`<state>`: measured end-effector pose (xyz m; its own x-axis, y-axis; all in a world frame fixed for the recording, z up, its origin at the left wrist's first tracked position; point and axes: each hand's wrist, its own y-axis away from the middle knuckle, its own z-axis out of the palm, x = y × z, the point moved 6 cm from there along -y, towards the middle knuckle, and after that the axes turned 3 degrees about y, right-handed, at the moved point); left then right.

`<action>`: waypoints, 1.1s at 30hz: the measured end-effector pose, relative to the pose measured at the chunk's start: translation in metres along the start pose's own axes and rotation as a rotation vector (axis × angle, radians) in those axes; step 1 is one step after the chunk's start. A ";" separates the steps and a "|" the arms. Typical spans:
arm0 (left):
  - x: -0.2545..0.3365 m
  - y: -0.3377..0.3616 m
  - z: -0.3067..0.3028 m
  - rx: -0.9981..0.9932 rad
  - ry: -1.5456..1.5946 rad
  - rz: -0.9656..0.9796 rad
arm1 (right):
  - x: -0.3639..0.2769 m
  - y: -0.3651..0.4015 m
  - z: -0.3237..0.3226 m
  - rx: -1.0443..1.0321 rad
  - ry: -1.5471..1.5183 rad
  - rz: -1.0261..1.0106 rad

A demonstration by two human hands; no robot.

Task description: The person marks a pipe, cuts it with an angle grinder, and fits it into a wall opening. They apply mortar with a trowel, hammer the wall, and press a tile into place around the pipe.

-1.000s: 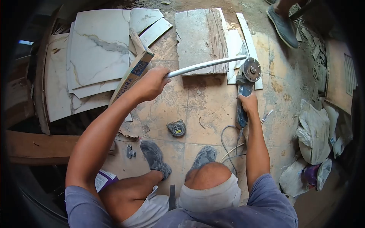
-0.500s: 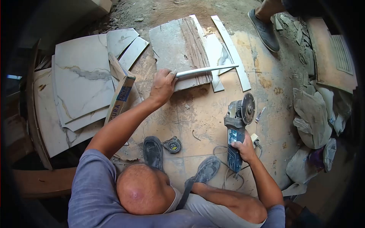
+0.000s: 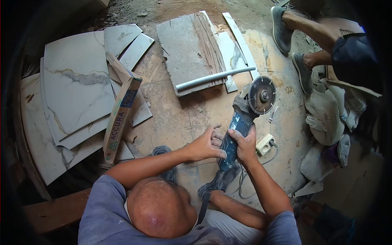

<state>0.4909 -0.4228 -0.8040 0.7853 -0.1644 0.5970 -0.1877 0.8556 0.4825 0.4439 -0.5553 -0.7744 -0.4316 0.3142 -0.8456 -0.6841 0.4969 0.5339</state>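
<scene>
My right hand [image 3: 246, 148] is wrapped round the body of a blue angle grinder [image 3: 237, 124], its cutting disc [image 3: 257, 87] pointing away from me. My left hand [image 3: 205, 143] is beside the grinder's lower body, fingers apart and thumb raised, with nothing in it. Beyond them, a narrow white tile strip [image 3: 216, 77] lies across the near end of a rough concrete slab [image 3: 183, 49], its right end reaching over a cut tile piece [image 3: 229, 55]. The grinder's cable [image 3: 241, 183] loops down beside my right shoe.
Marbled tiles [image 3: 75, 81] are stacked on the left, with a cardboard strip [image 3: 122, 114] leaning against them. A socket block [image 3: 265, 144] lies to the right, near plastic sacks [image 3: 324, 118]. Another person's legs [image 3: 312, 30] stand at the upper right.
My left hand has let go of the tile strip and come back to the grinder. My right hand has raised and turned the grinder inward. The other person's second leg has come into view.
</scene>
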 end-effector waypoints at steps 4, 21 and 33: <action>0.025 -0.010 0.003 0.031 -0.376 0.218 | -0.009 -0.008 0.025 0.150 0.146 -0.186; 0.030 -0.030 0.020 -0.209 -0.266 0.202 | -0.017 -0.012 0.002 -0.045 -0.511 -0.213; 0.038 -0.040 0.030 -0.203 -0.379 0.252 | -0.028 -0.016 -0.014 0.213 -0.530 -0.173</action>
<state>0.5109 -0.4779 -0.7810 0.4532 -0.0746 0.8883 -0.1961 0.9637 0.1810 0.4583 -0.5834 -0.7594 0.0657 0.5479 -0.8340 -0.5617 0.7111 0.4229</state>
